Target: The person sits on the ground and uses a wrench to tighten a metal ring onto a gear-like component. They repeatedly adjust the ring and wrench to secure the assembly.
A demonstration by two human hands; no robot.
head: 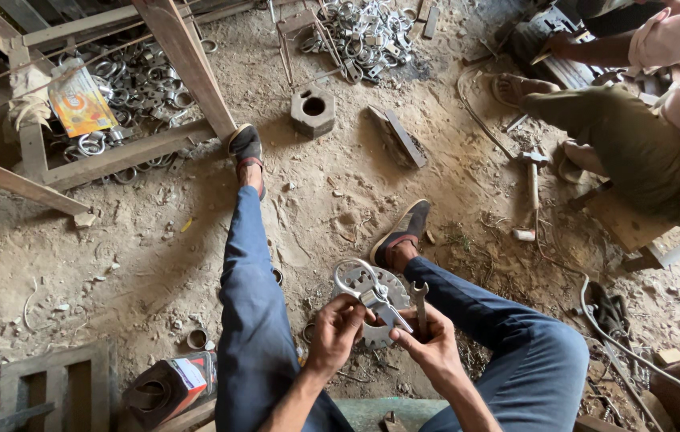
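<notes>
Head view: person is sitting low, legs spread over the dirt floor (140,256), so the work is hanging between the knees. The left hand (338,324) is closing its fingers (354,314) around a metal clamp (366,290), a bright steel ring with a bolted bracket, held above a toothed disc (388,308) lying on the ground. The right hand (430,342) is pinching a small wrench (420,298) upright beside the bracket, fingers shut on its shank. A heap of similar rings (360,34) is lying well apart; a co-worker (660,120) is crouching at right.
</notes>
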